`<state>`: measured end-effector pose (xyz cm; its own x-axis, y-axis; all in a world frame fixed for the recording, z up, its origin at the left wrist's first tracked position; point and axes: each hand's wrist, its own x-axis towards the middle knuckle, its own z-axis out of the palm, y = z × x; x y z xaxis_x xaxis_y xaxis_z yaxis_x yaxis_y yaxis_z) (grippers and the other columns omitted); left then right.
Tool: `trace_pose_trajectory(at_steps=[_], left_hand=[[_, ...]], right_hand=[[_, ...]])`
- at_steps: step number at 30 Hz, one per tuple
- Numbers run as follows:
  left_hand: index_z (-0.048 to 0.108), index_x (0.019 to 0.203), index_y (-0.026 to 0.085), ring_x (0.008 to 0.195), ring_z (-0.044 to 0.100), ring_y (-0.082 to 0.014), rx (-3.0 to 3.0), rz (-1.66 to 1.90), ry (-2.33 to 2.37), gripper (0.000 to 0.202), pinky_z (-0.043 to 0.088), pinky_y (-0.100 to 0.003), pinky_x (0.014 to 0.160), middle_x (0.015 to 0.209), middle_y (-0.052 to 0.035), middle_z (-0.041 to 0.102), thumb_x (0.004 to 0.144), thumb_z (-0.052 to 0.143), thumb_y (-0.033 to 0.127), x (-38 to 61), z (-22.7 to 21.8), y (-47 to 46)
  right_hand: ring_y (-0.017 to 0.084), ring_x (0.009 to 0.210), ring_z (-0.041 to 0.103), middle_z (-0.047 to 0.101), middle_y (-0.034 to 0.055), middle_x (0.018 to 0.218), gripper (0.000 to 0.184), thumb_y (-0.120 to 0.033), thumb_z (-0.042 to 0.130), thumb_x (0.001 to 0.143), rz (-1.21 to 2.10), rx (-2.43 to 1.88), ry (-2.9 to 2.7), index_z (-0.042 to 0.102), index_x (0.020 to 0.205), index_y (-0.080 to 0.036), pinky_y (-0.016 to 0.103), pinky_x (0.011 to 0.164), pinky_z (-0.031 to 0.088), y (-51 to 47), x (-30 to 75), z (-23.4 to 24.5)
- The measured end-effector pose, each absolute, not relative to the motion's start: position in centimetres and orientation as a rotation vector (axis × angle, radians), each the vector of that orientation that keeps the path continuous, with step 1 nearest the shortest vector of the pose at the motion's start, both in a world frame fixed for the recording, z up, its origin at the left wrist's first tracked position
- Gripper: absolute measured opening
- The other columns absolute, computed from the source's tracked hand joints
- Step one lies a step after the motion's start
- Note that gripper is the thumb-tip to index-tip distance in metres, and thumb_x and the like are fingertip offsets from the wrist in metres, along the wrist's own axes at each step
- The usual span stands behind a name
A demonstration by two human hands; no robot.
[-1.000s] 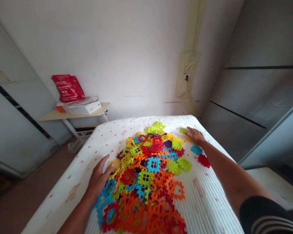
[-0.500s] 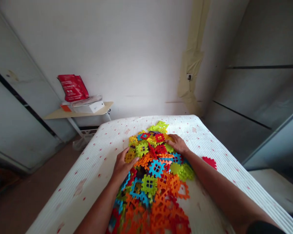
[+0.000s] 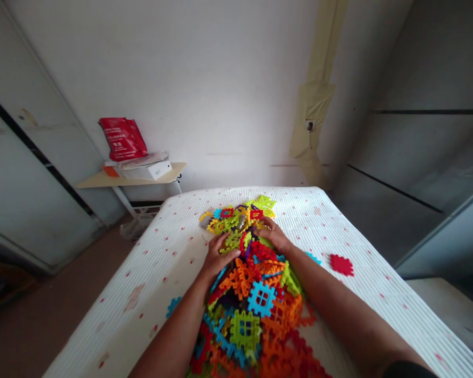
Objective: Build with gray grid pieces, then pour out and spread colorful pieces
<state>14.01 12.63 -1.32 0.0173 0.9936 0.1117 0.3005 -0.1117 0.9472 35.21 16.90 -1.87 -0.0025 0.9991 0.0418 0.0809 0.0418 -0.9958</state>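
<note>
A long heap of plastic interlocking building pieces (image 3: 260, 298), with toothed edges and window-like holes, runs down the bed in orange, green, blue, red and yellow. My left hand (image 3: 216, 257) is at the heap's left side, thumb and fingers apart, touching a yellow-green piece (image 3: 232, 241). Across from it, my right hand (image 3: 275, 234) curves over the far right side with spread fingers beside a red window piece (image 3: 256, 214). Its fingertips reach in among the pieces and are partly hidden. Neither hand shows a piece clearly gripped.
The heap lies on a bed with a white, red-dotted cover (image 3: 150, 273). A lone red piece (image 3: 341, 264) rests to the right. Beyond the bed's left side, a small table (image 3: 92, 180) carries a white box (image 3: 152, 170) and a red bag (image 3: 123, 139). Grey cabinets (image 3: 410, 157) stand at right.
Both hands have drawn closer together and pushed the heap's sides inward, bunching and tilting the middle pieces. Some pieces at the far end have shifted. The view has turned slightly left.
</note>
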Motion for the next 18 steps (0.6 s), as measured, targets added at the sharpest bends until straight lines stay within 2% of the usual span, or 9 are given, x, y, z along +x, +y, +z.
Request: trace_pose_trajectory(at_steps=[5, 9, 12, 18], left_hand=[[0.057, 0.116, 0.019, 0.121, 0.043, -0.0282, 1.436, 1.047, 1.27, 0.066, 0.034, -0.039, 0.101, 0.128, -0.0101, 0.048, 0.056, 0.074, 0.038, 14.6, -0.3, 11.9], [0.053, 0.122, 0.017, 0.109, 0.053, -0.0292, 1.261, 1.07, 1.088, 0.072, 0.041, -0.04, 0.093, 0.116, -0.0091, 0.06, 0.056, 0.074, 0.037, 15.2, 0.5, 11.9], [0.054, 0.121, 0.018, 0.106, 0.056, -0.0285, 1.2, 1.182, 1.052, 0.068, 0.042, -0.037, 0.091, 0.112, -0.008, 0.063, 0.058, 0.073, 0.035, 15.7, 0.9, 12.1], [0.056, 0.119, 0.022, 0.117, 0.048, -0.0242, 1.244, 1.414, 0.89, 0.05, 0.037, -0.033, 0.097, 0.122, -0.004, 0.058, 0.071, 0.064, 0.035, 16.0, 1.8, 12.1]], right_hand=[[0.021, 0.085, 0.06, 0.061, 0.0033, 0.104, 0.057, -0.028, 0.069, 0.053, 1.227, -1.142, -1.182, 0.054, 0.107, -0.02, 0.032, 0.073, 0.049, 16.4, 34.5, -1.5], [0.022, 0.095, 0.056, 0.061, 0.0019, 0.103, 0.044, -0.027, 0.065, 0.055, 1.159, -1.114, -1.259, 0.059, 0.098, -0.02, 0.033, 0.083, 0.044, 16.3, 33.9, -0.3], [0.023, 0.1, 0.054, 0.062, 0.0008, 0.1, 0.036, -0.026, 0.062, 0.056, 1.091, -1.134, -1.309, 0.061, 0.092, -0.02, 0.033, 0.088, 0.04, 16.2, 33.3, 1.3], [0.017, 0.08, 0.056, 0.062, -0.0006, 0.088, 0.036, -0.031, 0.06, 0.064, 1.086, -1.142, -1.352, 0.06, 0.098, -0.022, 0.029, 0.071, 0.044, 15.2, 31.7, 5.0]])
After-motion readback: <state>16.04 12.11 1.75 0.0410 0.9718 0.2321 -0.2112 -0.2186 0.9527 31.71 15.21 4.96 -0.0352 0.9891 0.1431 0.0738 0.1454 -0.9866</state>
